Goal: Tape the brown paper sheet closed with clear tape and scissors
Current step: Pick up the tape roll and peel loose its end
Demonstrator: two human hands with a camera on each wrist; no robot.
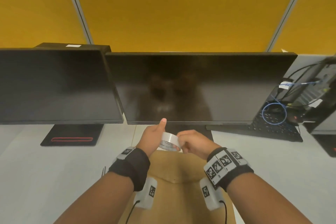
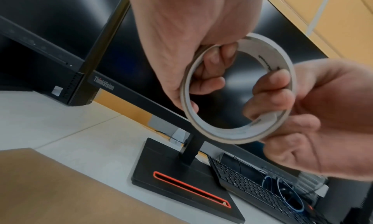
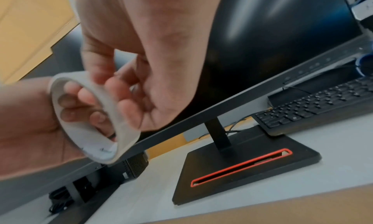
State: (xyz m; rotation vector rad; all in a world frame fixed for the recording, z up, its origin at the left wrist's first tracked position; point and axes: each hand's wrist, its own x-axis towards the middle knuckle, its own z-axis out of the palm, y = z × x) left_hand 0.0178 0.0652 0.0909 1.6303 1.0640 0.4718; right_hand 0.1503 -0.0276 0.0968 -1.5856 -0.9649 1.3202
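Both hands on tape roll (image 1: 170,141), held above paper (image 1: 174,171) on desk: left hand (image 1: 152,137) curled through core, right hand (image 1: 190,144) pinching rim. Step: hunting tape end. Next: peel strip, fetch scissors.

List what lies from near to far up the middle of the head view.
Brown paper sheet → tape roll held by left hand and right hand → monitor → yellow wall.

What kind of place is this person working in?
Most likely an office desk or cubicle: two dark monitors stand side by side on a white desk, a black keyboard sits to the right, and yellow partition panels rise behind.
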